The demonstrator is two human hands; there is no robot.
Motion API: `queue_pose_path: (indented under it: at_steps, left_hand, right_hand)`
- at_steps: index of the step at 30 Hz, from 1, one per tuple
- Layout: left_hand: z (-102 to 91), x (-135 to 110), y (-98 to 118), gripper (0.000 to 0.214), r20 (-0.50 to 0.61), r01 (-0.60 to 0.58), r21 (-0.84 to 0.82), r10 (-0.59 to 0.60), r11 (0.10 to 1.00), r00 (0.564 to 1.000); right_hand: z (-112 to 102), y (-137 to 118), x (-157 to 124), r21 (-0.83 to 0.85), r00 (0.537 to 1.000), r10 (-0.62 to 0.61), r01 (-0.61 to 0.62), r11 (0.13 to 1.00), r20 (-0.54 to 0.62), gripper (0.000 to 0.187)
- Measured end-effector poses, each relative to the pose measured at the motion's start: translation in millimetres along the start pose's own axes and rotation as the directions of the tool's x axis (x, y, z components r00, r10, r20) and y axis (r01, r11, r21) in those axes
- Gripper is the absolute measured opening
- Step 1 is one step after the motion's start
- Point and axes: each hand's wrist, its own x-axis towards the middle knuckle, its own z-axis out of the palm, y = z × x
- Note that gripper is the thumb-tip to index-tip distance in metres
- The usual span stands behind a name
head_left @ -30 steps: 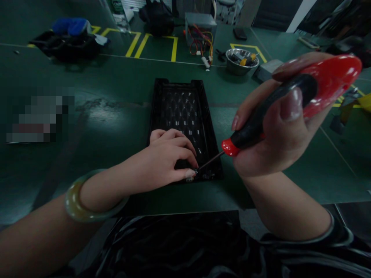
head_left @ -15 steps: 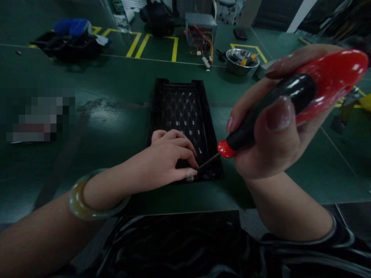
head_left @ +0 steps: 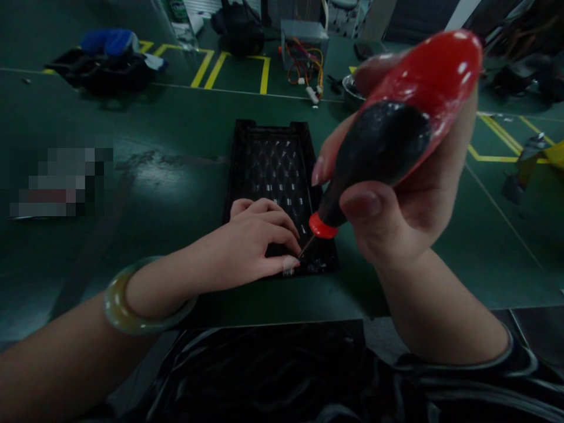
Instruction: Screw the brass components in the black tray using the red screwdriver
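My right hand (head_left: 423, 200) is wrapped round the handle of a red and black screwdriver (head_left: 381, 144), tilted so its thin shaft points down and left. The shaft's tip meets the thumb and index fingertips of my left hand (head_left: 253, 247). Those fingertips are pinched close over the near edge of a black panel (head_left: 312, 170); whatever lies between them is too small to make out. This rectangular panel has raised rims and a patterned inner face, and it lies flat on the green table (head_left: 176, 135). My left hand covers its lower left part.
Beyond the panel, a metal power supply unit (head_left: 304, 38) trails coloured cables. A metal bowl (head_left: 351, 94) is partly hidden behind my right hand. At the far left stands a black tray (head_left: 97, 73) with a blue item on it. A bottle (head_left: 180, 20) is at the back.
My right hand has moved left with the screwdriver, whose handle now stands steeper and nearer the panel. My left hand and the panel have stayed in place.
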Motion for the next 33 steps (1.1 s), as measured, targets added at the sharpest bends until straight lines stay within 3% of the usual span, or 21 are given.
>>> queue_pose_path:
  at_steps: [2, 3, 6, 9, 11, 13, 17, 19, 21, 25, 29, 33]
  left_hand:
    - [-0.1, 0, -1, 0.016, -0.008, -0.006, 0.005, 0.006, 1.000, 1.000]
    - [0.0, 0, -1, 0.016, -0.011, -0.006, 0.007, 0.006, 1.000, 1.000]
    - [0.4, 1, -1, 0.017, 0.010, -0.018, -0.002, 0.018, 1.000, 1.000]
    - [1.4, 2, -1, 0.012, 0.012, -0.019, -0.009, 0.019, 1.000, 1.000]
    - [2.4, 2, -1, 0.010, -0.003, -0.004, -0.011, 0.004, 1.000, 1.000]
    - [3.3, 2, -2, 0.011, -0.013, 0.007, -0.014, -0.007, 1.000, 1.000]
    - [4.0, 3, -2, 0.013, -0.017, 0.008, -0.015, -0.008, 1.000, 1.000]
    - [4.0, 3, -2, 0.013, -0.013, 0.010, -0.017, -0.010, 1.000, 1.000]
    - [4.2, 3, -2, 0.013, -0.014, 0.012, -0.022, -0.013, 1.000, 1.000]
    - [5.9, 3, -3, 0.012, -0.035, 0.008, -0.034, -0.009, 0.999, 0.999]
    - [9.2, 1, -6, 0.011, -0.061, -0.015, -0.045, 0.012, 0.999, 0.998]
    - [11.7, 1, -8, 0.012, -0.069, -0.022, -0.043, 0.019, 0.999, 0.997]
  right_hand:
    - [0, 0, 4, 0.170, 0.990, -0.144, 0.142, 0.975, -0.005, 0.037]
    - [-1, 0, 5, 0.206, 0.986, -0.159, 0.148, 0.967, 0.038, 0.032]
    - [-5, -4, 6, 0.169, 0.989, -0.050, 0.026, 0.985, 0.138, 0.039]
    - [-4, -9, 2, 0.230, 0.999, 0.014, -0.024, 0.973, 0.045, 0.046]
    - [0, -10, -1, 0.269, 0.998, 0.068, -0.062, 0.961, -0.012, 0.038]
    - [3, -7, -3, 0.297, 0.998, 0.057, -0.049, 0.954, -0.018, 0.030]
    - [7, -2, -3, 0.321, 0.999, -0.021, 0.032, 0.947, -0.039, 0.035]
    - [7, -5, -2, 0.266, 0.998, -0.031, 0.046, 0.963, -0.061, 0.028]
    - [3, -12, -3, 0.152, 1.000, 0.011, -0.009, 0.988, -0.011, 0.025]
    - [-7, -21, -8, -0.028, 0.986, 0.143, -0.141, 0.990, 0.083, 0.042]
    - [-7, -16, -7, -0.122, 0.991, 0.111, -0.120, 0.985, -0.081, 0.043]
    - [-3, -3, 2, -0.342, 0.959, 0.038, -0.137, 0.930, -0.281, 0.048]
